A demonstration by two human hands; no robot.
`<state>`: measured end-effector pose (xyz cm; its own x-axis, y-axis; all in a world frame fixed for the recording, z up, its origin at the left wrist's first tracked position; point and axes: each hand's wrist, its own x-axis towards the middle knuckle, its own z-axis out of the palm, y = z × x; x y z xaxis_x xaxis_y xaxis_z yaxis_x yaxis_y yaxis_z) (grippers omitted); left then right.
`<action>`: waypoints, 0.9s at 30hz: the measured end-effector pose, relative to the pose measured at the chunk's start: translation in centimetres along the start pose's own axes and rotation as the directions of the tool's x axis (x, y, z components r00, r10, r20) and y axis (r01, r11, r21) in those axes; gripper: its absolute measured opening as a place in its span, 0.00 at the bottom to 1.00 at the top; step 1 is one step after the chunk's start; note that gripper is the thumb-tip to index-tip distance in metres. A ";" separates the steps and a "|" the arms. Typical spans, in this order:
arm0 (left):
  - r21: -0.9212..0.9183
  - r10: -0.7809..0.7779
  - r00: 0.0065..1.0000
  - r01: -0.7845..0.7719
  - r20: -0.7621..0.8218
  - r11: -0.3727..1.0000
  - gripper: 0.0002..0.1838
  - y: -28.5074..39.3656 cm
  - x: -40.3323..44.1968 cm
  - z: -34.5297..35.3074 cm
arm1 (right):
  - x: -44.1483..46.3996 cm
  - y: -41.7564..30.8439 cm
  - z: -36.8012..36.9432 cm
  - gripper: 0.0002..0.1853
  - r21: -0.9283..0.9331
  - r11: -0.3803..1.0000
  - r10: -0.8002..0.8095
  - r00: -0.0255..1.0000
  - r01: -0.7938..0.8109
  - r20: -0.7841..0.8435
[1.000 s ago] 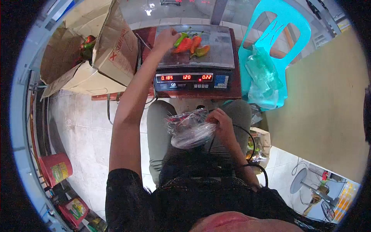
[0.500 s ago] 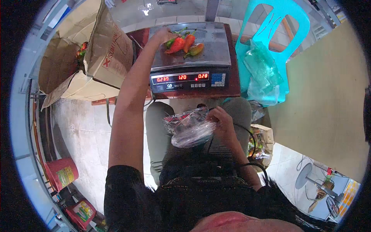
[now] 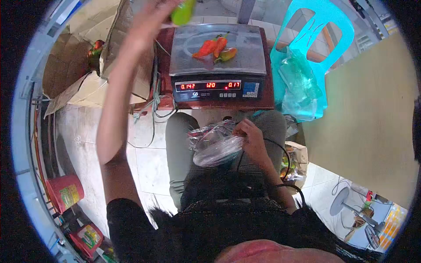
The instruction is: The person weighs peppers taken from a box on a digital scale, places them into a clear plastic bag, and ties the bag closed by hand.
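Note:
My left hand (image 3: 158,11) is raised at the top left of the head view, blurred, with a green pepper (image 3: 183,12) in its grip. Orange and red peppers (image 3: 205,49) and a yellowish-green pepper (image 3: 227,55) lie on the metal plate of a digital scale (image 3: 188,61). The scale's red display (image 3: 208,86) reads 0.142, 1.20 and 0.17. Over my lap, my right hand (image 3: 252,136) is closed on the edge of a crinkled clear plastic bag (image 3: 217,151). What the bag contains is hard to make out.
A cardboard box (image 3: 125,70) with peppers inside stands left of the scale. To the right, a turquoise chair (image 3: 322,26) carries green plastic bags (image 3: 300,83). A wooden board (image 3: 364,118) fills the right side. Cords hang near the box; red containers (image 3: 66,193) stand lower left.
My left hand has lifted a green pepper off the scale and moved up and left. The scale's readings have dropped. My right hand stays on the plastic bag.

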<state>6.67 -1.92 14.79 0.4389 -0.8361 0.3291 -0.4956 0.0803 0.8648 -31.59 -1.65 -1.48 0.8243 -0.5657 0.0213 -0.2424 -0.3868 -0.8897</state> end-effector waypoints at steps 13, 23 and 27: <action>0.955 0.355 0.926 -0.212 0.128 0.207 0.22 0.2 -5.4 -23.4 | 1.0 -1.9 1.8 0.14 -0.065 0.996 0.064 0.998 -0.062 0.024; 0.872 -0.382 0.918 0.095 0.111 0.481 0.27 -16.3 -8.8 -27.2 | 2.3 -3.6 3.0 0.16 -0.060 0.997 0.046 0.995 -0.041 0.084; 0.932 -0.356 0.930 0.046 0.091 0.359 0.25 -5.8 -13.5 -21.9 | 2.3 -3.8 3.0 0.15 -0.055 0.998 0.017 0.998 -0.014 0.057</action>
<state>19.96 20.80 13.64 0.5161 -0.8558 -0.0362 -0.8565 -0.5154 -0.0274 -27.24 0.77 0.60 0.8480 -0.5296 -0.0199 -0.2814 -0.4182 -0.8637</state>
